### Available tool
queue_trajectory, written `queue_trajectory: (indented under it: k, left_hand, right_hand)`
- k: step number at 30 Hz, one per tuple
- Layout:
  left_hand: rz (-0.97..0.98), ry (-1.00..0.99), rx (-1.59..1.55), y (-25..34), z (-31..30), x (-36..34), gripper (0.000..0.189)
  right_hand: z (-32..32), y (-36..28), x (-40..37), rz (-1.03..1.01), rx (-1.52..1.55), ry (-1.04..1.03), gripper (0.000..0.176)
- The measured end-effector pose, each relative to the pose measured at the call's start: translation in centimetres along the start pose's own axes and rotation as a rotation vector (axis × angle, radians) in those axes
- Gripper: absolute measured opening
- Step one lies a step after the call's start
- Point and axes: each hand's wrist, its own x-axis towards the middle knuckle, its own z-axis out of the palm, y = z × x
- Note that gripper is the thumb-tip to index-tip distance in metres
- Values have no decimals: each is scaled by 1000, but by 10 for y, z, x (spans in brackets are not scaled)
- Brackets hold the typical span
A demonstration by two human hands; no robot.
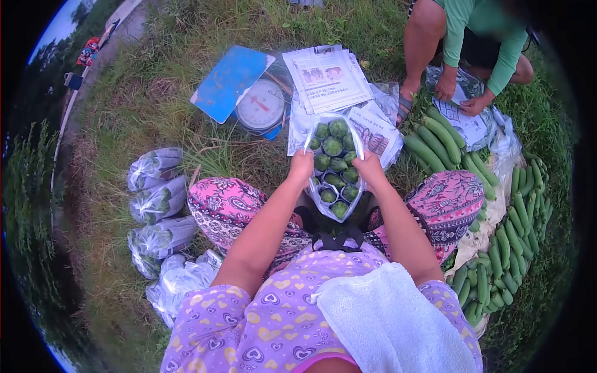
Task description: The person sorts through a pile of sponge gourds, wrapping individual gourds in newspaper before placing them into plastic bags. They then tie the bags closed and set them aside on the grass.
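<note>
A clear plastic bag (344, 117) stands between my knees, its mouth held wide. Packed upright inside are several green cucumber-like gourds (333, 147), their round ends facing up and paper showing between some of them. My left hand (301, 168) is closed on the left side of the bag's rim. On the opposite side, my right hand (369, 170) grips the rim as well. The bottom of the bag is hidden from above. Just beyond the bag lie sheets of newspaper (326, 78).
A dial scale (260, 105) with a blue board (230, 84) sits ahead left. Filled bags (158, 205) lie at left above crumpled plastic (177, 283). Long green gourds (507, 242) are piled at right on a pale sheet. A co-worker in green sleeves (460, 31) crouches ahead right, handling newspaper.
</note>
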Motion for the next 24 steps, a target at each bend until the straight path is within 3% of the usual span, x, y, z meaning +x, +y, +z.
queue_trajectory:
  k: [2,4,9,13,17,20,24]
  left_hand:
    - [-46,21,-62,36,-1,-40,5]
    - [-41,-59,-137,26,-10,-35,2]
    - [-24,-216,-162,53,-5,-71,13]
    - [-4,-161,-199,46,11,-75,12]
    - [29,-56,-37,18,29,-43,12]
    - [-50,-97,-61,27,30,-46,9]
    - [-71,-102,-58,28,31,-47,7]
  right_hand:
    - [-4,3,4,-2,-2,-29,29]
    - [-2,-15,-5,34,73,-2,27]
    - [-22,-18,-20,-3,255,-26,25]
    - [-32,-10,-16,-14,65,-35,32]
    - [-35,2,-11,29,-173,-5,32]
    - [-32,6,-10,-35,-164,78,21]
    - [-30,3,-13,-48,-15,77,21]
